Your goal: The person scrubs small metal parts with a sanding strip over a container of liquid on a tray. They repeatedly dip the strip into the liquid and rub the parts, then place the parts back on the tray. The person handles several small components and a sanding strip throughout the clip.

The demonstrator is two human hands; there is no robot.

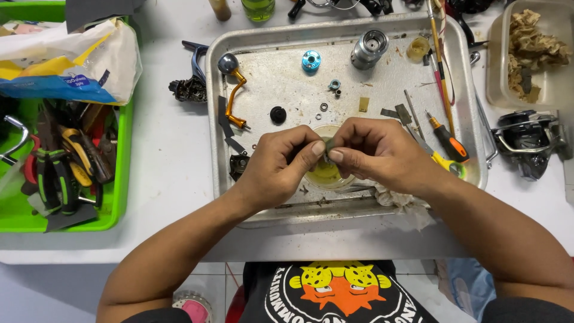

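Above the dented metal tray point(460, 72), both hands meet over a small round dish of yellowish liquid point(326, 173). The left hand point(278, 164) and the right hand point(376, 149) are both closed in a narrow pinch on one small dark greenish part point(327, 149), held between their fingertips; its exact shape I cannot tell.

Judging from the tray, the work seems to be in the middle: many pieces already lie apart, such as a gold crank handle with a grey knob point(233, 90), a blue ring-shaped part point(311, 60), a silver spool point(369, 48) and a black round cap point(278, 115). An orange-handled screwdriver point(448, 140) rests at the right, and another black reel point(529, 140) lies outside the tray, not yet taken apart.

At the upper left, a soft plastic bag in white, yellow and blue point(66, 60) with a small label lies over the green plastic bin of tools point(122, 155).
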